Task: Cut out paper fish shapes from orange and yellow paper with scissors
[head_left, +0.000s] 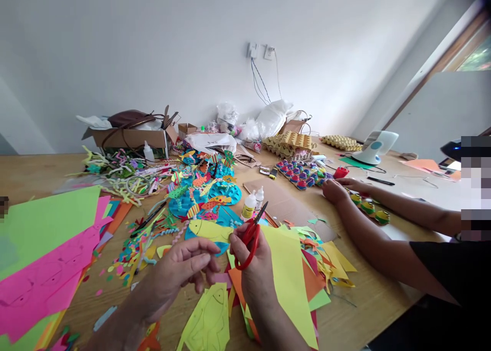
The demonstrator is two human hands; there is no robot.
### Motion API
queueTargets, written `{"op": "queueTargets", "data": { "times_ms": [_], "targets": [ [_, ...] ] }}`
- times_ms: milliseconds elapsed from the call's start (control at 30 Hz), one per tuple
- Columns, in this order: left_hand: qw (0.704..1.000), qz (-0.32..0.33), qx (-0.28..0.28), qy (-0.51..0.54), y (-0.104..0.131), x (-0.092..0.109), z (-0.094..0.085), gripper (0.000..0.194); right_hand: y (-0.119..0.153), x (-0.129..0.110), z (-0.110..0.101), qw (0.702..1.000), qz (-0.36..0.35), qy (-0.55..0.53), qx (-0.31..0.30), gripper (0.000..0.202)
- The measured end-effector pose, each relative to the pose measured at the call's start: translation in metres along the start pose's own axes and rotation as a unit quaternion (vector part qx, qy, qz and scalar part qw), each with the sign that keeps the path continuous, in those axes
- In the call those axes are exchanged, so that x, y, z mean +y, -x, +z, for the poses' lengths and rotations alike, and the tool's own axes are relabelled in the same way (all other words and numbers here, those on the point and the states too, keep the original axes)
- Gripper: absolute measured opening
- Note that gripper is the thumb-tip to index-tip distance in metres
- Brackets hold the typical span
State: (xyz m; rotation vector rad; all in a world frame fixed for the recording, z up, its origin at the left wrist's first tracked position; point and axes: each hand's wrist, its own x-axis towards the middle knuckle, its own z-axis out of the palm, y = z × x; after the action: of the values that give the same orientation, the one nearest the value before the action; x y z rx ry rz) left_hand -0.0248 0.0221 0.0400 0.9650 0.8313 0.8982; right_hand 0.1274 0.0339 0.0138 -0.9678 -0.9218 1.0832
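My right hand (251, 248) holds red-handled scissors (251, 241), their dark blades pointing up. A yellow paper fish (210, 231) with a drawn eye and mouth reaches to the fingertips of this hand, tail end at the fingers. To the left of it, my left hand (187, 269) is turned palm inward with its fingers apart and nothing in them. Below the hands lies a yellow paper piece (207, 315) with fish outlines drawn on it. A large yellow sheet (289, 274) lies beneath and right of my right hand.
Another person's hands (337, 190) work at painted egg-carton pieces (368, 207) on the right. Glue bottles (249, 206) stand behind the scissors. Blue pieces with paper fish (215, 187) lie mid-table. Pink sheets (49, 279) and paper scraps are at left. A box (134, 141) stands by the wall.
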Motion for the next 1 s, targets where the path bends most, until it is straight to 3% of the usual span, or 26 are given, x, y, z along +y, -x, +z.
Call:
{"op": "queueTargets", "data": {
  "times_ms": [200,633,1000],
  "targets": [
    [0.999,0.026,0.034,0.003,-0.0058,-0.0072,0.0024,0.018,0.0062,0.0011,0.004,0.997,0.035,-0.058,-0.037,0.018],
    [0.992,0.011,0.038,0.122,-0.0073,-0.0096,0.0073,0.015,0.0074,0.0016,0.0054,0.998,0.009,-0.053,-0.02,0.015],
    [0.973,0.011,0.089,0.213,-0.0073,-0.0118,0.0085,0.029,0.0093,0.0033,0.0078,0.998,0.006,-0.065,0.012,0.017]
  ]
}}
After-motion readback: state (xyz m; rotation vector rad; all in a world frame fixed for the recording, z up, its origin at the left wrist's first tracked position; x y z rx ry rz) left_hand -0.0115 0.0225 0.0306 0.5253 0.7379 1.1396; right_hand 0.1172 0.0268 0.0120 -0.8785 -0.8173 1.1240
